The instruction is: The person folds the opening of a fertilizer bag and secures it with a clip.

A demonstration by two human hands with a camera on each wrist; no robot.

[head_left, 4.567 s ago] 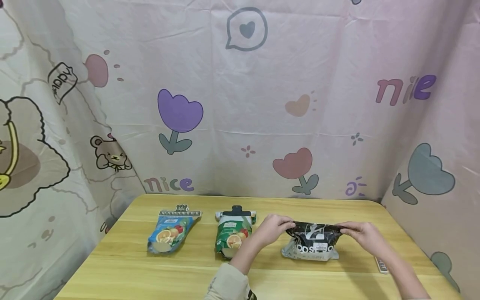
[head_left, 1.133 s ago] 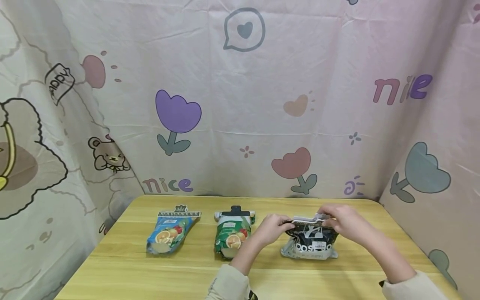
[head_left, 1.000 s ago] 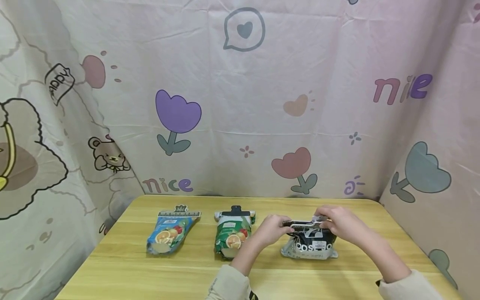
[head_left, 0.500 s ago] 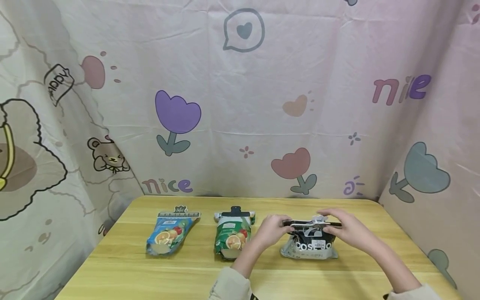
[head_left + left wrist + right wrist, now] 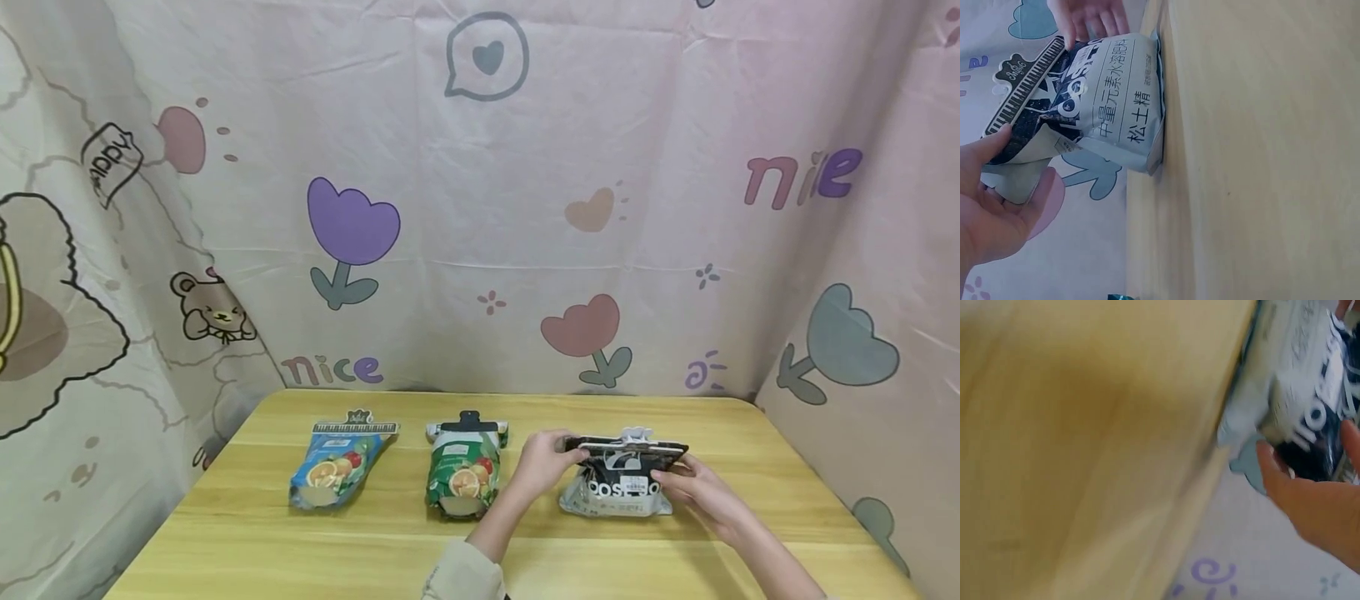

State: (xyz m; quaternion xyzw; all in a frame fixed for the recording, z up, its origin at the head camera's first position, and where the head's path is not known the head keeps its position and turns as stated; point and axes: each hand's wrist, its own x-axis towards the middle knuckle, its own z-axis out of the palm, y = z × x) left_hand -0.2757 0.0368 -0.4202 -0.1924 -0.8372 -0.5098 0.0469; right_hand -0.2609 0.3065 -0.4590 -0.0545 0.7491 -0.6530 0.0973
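Note:
A black and silver bag (image 5: pixel 617 507) stands on the table, its top folded under a bag clip (image 5: pixel 637 447) with a piano-key pattern, plainest on the clip (image 5: pixel 1025 90) in the left wrist view. My left hand (image 5: pixel 542 465) pinches the bag's top left corner by the clip's end, thumb in front and fingers behind. At the bag's right side is my right hand (image 5: pixel 708 498), thumb near the front and fingers loosely extended beside and behind it. The right wrist view is blurred, so how firmly that hand (image 5: pixel 1319 503) touches the bag is unclear.
To the left stand a green bag (image 5: pixel 461 479) with a black clip (image 5: pixel 469 425) and a blue bag (image 5: pixel 333 471) with another piano-key clip (image 5: pixel 356 427). The wooden table (image 5: pixel 337 554) ends at a printed curtain (image 5: pixel 450 333) behind.
The piano-key clip, first lying on the table at right, came onto the black bag's top in my right hand. That hand has since let go of it and moved down to the bag's right side.

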